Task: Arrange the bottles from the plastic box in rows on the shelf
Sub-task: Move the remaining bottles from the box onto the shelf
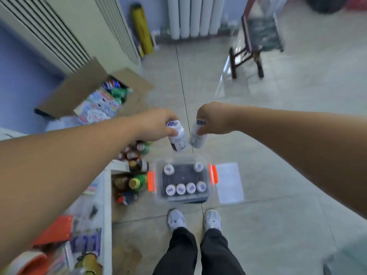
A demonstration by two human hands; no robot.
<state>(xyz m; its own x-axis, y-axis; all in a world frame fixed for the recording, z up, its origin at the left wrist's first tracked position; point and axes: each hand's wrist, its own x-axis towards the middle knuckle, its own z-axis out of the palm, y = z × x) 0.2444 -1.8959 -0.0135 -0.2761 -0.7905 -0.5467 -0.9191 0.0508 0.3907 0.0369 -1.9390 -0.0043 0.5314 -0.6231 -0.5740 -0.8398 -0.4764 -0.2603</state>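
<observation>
L hand (158, 124), just toward 9 of frame ctr: a white plastic bottle w/ blue-printed cap (177, 138) is being gripped round its upper part, fingers and thumb curled round it, base tilting toward 5. R hand (212, 119), just toward 3 of ctr: a second white plastic bottle (197, 136) is being pinched near its cap, base tilting toward 7. The 2 bottles are being held in the air close together; touching or apart can't be told (motion blur).

Directly at 6 from the hands, a clear plastic box w/ orange side latches (183, 176) is being seen on the grey tiled floor (278, 135), lid off. Inside, 6 upright white-capped bottles (180, 189) are being counted: 2 at the far corners, 4 in a row along the near wall. A pale flat rectangular piece (229, 183) is lying just beside the box at 3.

At 8, the edge of a white shelf unit (107, 205) is being partly hidden by the L forearm; brown and green bottles (135, 171) are being seen crowded at its foot, near the box's 9 side.

Open brown cardboard carton (85, 90) w/ coloured packs at 10. White ribbed radiator (195, 16) at 12. Dark wooden chair (256, 36) at 1. White trainers (176, 220) at 6, just below the box.
</observation>
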